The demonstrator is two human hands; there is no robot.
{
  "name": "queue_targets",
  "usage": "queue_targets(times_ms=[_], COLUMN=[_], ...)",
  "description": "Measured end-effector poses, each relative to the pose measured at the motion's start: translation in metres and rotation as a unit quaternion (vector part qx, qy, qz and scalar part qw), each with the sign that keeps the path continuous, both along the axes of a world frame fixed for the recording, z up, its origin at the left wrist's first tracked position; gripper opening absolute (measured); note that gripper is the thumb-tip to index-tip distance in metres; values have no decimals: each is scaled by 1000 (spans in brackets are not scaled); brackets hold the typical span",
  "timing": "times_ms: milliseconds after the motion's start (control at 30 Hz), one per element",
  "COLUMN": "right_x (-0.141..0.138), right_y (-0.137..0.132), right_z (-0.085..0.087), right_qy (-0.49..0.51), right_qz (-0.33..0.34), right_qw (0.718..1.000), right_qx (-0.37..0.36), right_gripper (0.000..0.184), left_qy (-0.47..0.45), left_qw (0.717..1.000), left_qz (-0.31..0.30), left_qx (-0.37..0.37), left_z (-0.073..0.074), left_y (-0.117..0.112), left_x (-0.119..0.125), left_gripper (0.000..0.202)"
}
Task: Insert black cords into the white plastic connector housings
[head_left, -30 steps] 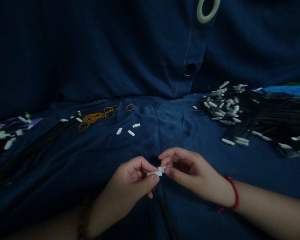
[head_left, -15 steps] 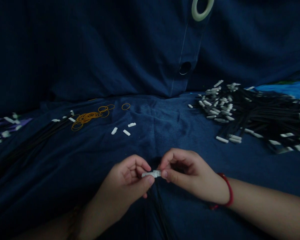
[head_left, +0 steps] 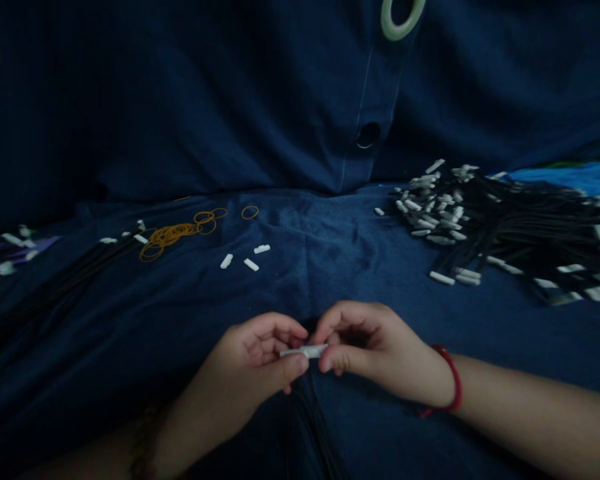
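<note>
My left hand (head_left: 265, 357) pinches a small white plastic piece (head_left: 316, 351) between thumb and fingers at the lower middle of the view. Thin black cords (head_left: 320, 427) hang below it toward the bottom edge. From the other side, the thumb and forefinger of my right hand (head_left: 365, 343) close around the piece's right end. A red band circles the right wrist. Beyond my hands, loose white plastic pieces (head_left: 251, 265) lie on the dark blue cloth (head_left: 300, 287).
Orange rubber bands (head_left: 173, 233) lie in a heap at left centre, beside black cords with white ends (head_left: 90, 263). A large pile of white-tipped black cords (head_left: 510, 220) covers the right side. Blue material (head_left: 570, 177) shows behind it. A blue curtain (head_left: 230, 100) hangs at the back.
My right thumb has shifted slightly down, so more of the white piece's right end shows. My left hand keeps its pinch. The whole view has shifted slightly.
</note>
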State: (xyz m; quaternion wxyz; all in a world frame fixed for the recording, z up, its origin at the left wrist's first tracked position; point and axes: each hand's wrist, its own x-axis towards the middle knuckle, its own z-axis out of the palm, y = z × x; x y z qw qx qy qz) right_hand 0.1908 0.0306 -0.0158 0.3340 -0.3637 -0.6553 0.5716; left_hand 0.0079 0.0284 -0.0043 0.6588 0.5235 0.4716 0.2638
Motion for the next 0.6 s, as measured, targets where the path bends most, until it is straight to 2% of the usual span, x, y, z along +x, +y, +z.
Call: queue_targets(times_ms=[200, 467, 600], right_x=[-1, -2, -2], right_y=[0, 0, -2], right_z=[0, -2, 1], right_qy=[0, -12, -30], right_qz=[-11, -13, -10], right_qw=[1000, 1000, 999], right_qx=[6, 17, 35], right_gripper=[15, 16, 15], left_qy=[-33, -67, -47], left_qw=[999, 997, 998], left_qz=[32, 40, 23], left_qx=[-13, 29, 37], left_z=[-4, -6, -5], left_y=[0, -3, -3], left_x=[-2, -2, -2], left_gripper=[28, 18, 15])
